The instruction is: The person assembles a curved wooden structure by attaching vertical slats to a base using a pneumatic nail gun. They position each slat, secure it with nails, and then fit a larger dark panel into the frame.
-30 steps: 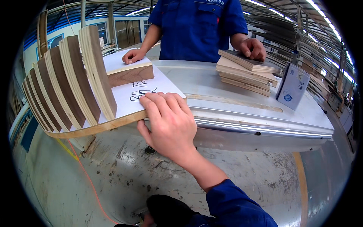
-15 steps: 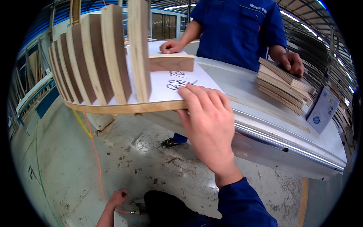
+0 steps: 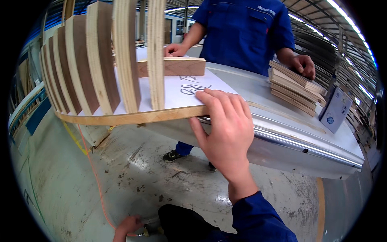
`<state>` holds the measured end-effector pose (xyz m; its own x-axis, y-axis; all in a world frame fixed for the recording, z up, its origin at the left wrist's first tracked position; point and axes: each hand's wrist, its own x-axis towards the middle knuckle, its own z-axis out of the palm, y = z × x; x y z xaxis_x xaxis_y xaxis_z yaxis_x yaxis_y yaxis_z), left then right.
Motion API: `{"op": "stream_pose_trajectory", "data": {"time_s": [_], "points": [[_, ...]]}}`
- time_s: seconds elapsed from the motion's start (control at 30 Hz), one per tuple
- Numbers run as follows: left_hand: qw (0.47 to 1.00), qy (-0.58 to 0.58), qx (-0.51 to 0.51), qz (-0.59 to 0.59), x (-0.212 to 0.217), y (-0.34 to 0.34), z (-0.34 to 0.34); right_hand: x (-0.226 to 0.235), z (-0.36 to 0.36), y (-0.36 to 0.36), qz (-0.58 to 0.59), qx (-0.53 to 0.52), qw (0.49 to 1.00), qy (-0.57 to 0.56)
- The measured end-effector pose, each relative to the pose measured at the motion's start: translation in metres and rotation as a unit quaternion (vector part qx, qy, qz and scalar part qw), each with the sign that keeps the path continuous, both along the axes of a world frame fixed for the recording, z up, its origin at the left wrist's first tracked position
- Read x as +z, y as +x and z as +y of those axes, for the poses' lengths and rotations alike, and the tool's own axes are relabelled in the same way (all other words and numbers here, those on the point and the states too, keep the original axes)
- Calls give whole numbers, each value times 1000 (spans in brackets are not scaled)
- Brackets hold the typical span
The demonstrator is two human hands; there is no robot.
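Note:
My right hand [image 3: 227, 129] grips the front edge of a curved wooden board [image 3: 133, 117], fingers on its white, pen-marked top and thumb below the rim. Upright plywood strips [image 3: 129, 60] stand in a curved row along the board's left part, pale edges toward me and some brown faces showing. A short brown wood block [image 3: 183, 67] lies behind the nearest strip. Low at the left, my left hand [image 3: 131, 224] is blurred, its fingers curled beside a metal fitting [image 3: 146, 231] on an orange hose [image 3: 96, 185]; what it holds is hidden.
Across the metal-edged table [image 3: 306, 145] stands a person in blue [image 3: 242, 36], one hand on a stack of plywood pieces [image 3: 296, 88]. A blue-and-white box [image 3: 335, 109] stands at the table's right end. The hose runs over the stained floor [image 3: 161, 189].
The strips and board sit farther left in view, while the co-worker and stack shift slightly left. My left hand is lower and more blurred. My right hand keeps its grip on the board's edge.

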<state>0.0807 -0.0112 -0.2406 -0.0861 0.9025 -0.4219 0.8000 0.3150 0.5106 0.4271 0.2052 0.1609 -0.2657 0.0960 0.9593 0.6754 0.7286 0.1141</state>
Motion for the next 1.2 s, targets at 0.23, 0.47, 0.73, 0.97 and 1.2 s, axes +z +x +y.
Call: {"op": "stream_pose_trajectory", "data": {"time_s": [0.23,0.47,0.73,0.97,1.2], "points": [[997,16,-76,-8,-43,4,37,1,3,-1,17,28,999,7],[991,44,-112,-62,-118,2,57,-3,5,1,31,7,999,31],[988,60,-113,-87,-159,-3,53,-3,3,0,25,-16,999,26],[987,79,-113,-86,-170,2,60,-3,2,-3,38,-21,999,21],[989,119,-73,-42,-210,-17,40,-1,0,-12,34,3,999,6]]}}
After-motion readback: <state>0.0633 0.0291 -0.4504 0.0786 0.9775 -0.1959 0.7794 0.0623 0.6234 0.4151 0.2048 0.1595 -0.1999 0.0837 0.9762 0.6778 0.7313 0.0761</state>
